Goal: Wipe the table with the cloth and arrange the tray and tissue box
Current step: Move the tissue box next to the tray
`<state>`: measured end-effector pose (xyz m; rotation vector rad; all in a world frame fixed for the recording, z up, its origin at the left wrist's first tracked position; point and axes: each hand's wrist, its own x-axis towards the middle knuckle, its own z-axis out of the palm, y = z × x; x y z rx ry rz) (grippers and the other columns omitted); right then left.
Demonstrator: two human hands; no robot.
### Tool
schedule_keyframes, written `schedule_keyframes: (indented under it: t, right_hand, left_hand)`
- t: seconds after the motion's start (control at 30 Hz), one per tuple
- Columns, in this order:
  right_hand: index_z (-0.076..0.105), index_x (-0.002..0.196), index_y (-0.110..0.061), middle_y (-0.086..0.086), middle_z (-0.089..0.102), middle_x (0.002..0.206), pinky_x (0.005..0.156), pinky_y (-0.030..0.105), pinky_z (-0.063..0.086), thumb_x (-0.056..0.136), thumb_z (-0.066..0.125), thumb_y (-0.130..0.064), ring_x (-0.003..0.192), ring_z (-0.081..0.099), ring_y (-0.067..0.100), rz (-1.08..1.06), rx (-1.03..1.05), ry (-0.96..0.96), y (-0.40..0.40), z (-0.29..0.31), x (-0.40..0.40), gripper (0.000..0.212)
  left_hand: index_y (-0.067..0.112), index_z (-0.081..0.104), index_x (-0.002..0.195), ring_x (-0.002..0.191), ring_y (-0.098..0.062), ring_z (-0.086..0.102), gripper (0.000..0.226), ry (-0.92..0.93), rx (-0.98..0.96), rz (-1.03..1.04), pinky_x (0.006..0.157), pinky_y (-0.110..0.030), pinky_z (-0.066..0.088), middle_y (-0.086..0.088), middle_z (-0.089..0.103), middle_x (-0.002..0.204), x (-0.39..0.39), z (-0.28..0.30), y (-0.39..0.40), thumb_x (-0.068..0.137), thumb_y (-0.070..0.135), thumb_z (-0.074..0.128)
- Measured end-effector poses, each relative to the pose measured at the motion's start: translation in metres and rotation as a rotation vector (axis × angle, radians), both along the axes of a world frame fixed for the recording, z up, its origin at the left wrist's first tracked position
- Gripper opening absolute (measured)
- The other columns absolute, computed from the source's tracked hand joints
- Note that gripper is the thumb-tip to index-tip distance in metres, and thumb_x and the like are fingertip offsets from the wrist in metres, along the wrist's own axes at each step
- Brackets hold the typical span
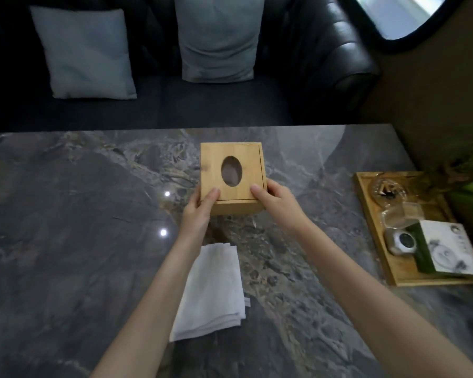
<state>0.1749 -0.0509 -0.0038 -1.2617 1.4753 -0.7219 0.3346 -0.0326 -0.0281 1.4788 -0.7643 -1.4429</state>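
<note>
Your left hand (200,208) and right hand (273,200) have a two-sided grip on the near corners of the wooden tissue box (231,177), thumbs on its lid, at mid-table (66,214); whether it rests or is lifted cannot be told. The hold is only at the near edge, so in my judgement the far end could dip or the lid shift. The folded cloth (210,293) lies just beneath your left forearm, and the laden tray (366,203) stands well apart at the right edge, limiting travel that way.

Glossy grey marble-look table (93,214), matt wooden tissue box (231,174) – smooth, soft white cloth (212,293), wooden tray (377,233)
</note>
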Motion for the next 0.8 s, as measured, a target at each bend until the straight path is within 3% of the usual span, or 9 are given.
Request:
schedule_keyframes:
  t: [0.1, 0.17, 0.23, 0.37, 0.67, 0.8]
  right_hand:
    - [0.055, 0.124, -0.017, 0.000, 0.064, 0.117, 0.092, 0.031, 0.046, 0.093, 0.050, -0.029, 0.108, 0.058, 0.016, -0.057, -0.022, -0.009, 0.022, 0.009, -0.027, 0.034]
    - [0.055, 0.126, -0.016, -0.001, 0.063, 0.118, 0.086, 0.024, 0.046, 0.093, 0.050, -0.030, 0.108, 0.057, 0.015, -0.084, -0.037, 0.008, 0.037, 0.015, -0.046, 0.036]
    - [0.054, 0.127, -0.015, -0.003, 0.062, 0.115, 0.079, 0.018, 0.044, 0.093, 0.050, -0.029, 0.106, 0.057, 0.013, -0.103, -0.052, 0.024, 0.053, 0.019, -0.066, 0.037]
    - [0.055, 0.126, -0.014, 0.000, 0.064, 0.117, 0.086, 0.025, 0.044, 0.090, 0.054, -0.031, 0.108, 0.058, 0.015, -0.167, -0.064, 0.058, 0.085, 0.021, -0.110, 0.040]
    - [0.045, 0.131, -0.015, 0.004, 0.057, 0.124, 0.083, 0.033, 0.051, 0.087, 0.058, -0.037, 0.103, 0.054, 0.015, -0.292, 0.048, 0.112, 0.156, 0.020, -0.217, 0.051]
    - [0.043, 0.134, -0.013, 0.004, 0.055, 0.125, 0.084, 0.028, 0.047, 0.086, 0.059, -0.036, 0.109, 0.054, 0.018, -0.377, 0.081, 0.071, 0.176, 0.013, -0.265, 0.056]
  left_hand:
    - [0.027, 0.052, 0.121, 0.112, -0.021, 0.056, 0.044, 0.013, -0.017, -0.054, 0.103, -0.048, 0.042, -0.002, 0.060, 0.121, -0.022, 0.009, 0.014, 0.081, 0.044, 0.060]
    - [0.026, 0.052, 0.123, 0.114, -0.022, 0.056, 0.057, 0.001, -0.021, -0.103, 0.104, -0.051, 0.040, -0.002, 0.060, 0.123, -0.040, 0.014, 0.026, 0.074, 0.052, 0.063]
    - [0.026, 0.052, 0.124, 0.115, -0.020, 0.054, 0.055, 0.011, -0.029, -0.139, 0.106, -0.047, 0.039, -0.001, 0.059, 0.124, -0.058, 0.018, 0.038, 0.076, 0.050, 0.063]
    - [0.018, 0.047, 0.130, 0.116, -0.020, 0.052, 0.052, 0.039, -0.007, -0.184, 0.106, -0.043, 0.039, -0.003, 0.056, 0.127, -0.098, 0.024, 0.063, 0.083, 0.038, 0.059]
    - [0.015, 0.042, 0.135, 0.115, -0.021, 0.052, 0.060, 0.035, 0.012, -0.358, 0.101, -0.039, 0.043, -0.004, 0.054, 0.128, -0.202, 0.022, 0.123, 0.083, 0.040, 0.057]
    - [0.014, 0.046, 0.131, 0.100, -0.013, 0.056, 0.050, 0.048, 0.052, -0.372, 0.078, -0.025, 0.049, -0.004, 0.057, 0.119, -0.246, 0.018, 0.142, 0.086, 0.034, 0.056]
